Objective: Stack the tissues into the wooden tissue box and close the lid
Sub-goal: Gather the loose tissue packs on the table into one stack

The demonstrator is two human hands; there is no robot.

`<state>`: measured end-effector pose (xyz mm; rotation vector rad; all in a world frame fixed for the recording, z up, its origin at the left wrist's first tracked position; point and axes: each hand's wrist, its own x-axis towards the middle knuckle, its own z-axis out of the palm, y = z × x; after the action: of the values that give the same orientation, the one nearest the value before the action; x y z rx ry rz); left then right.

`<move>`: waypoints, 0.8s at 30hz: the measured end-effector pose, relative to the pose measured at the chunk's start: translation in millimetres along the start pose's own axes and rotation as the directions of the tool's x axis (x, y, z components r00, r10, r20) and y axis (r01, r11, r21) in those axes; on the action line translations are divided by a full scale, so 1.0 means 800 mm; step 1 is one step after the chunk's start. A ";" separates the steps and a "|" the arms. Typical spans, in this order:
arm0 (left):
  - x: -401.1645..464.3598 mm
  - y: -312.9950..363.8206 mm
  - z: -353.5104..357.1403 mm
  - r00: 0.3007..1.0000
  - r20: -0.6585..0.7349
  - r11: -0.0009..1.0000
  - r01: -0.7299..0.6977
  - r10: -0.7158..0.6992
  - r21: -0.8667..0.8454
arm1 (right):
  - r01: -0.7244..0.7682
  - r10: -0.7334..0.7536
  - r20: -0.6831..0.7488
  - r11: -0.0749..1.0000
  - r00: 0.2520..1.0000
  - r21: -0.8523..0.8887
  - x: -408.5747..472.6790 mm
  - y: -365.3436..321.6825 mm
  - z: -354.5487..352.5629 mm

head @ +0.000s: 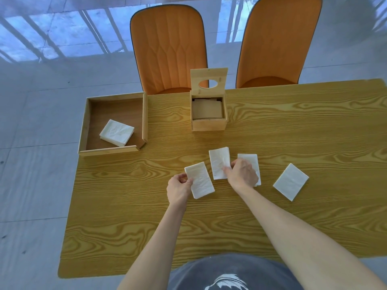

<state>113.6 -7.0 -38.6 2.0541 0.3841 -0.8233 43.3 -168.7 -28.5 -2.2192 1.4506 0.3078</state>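
Head view: left hand (pixel 179 190) pinches the left edge of one folded tissue (pixel 200 180) at frame centre, right hand (pixel 243 173) holds the next tissue (pixel 218 163) while lying over a third (pixel 251 164); risk is thin sheets unfolding or dragging a neighbour when lifted. Wooden tissue box (pixel 208 113) sits above centre on the desk (pixel 293 126), lid (pixel 209 78) upright, apparently part-filled. Path is clear; the tray (pixel 114 124) upper left holds another stack (pixel 116 132), and a loose tissue (pixel 291 182) lies right.
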 end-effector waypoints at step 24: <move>0.017 -0.027 -0.007 0.991 0.131 0.974 0.001 0.030 -0.225 | -0.119 -0.126 0.245 0.610 0.961 0.783 -0.064 0.018 0.030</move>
<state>113.9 9.5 -58.6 1.7798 0.3694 -0.8629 10.8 -121.0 -30.8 -1.3669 1.1044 -0.0500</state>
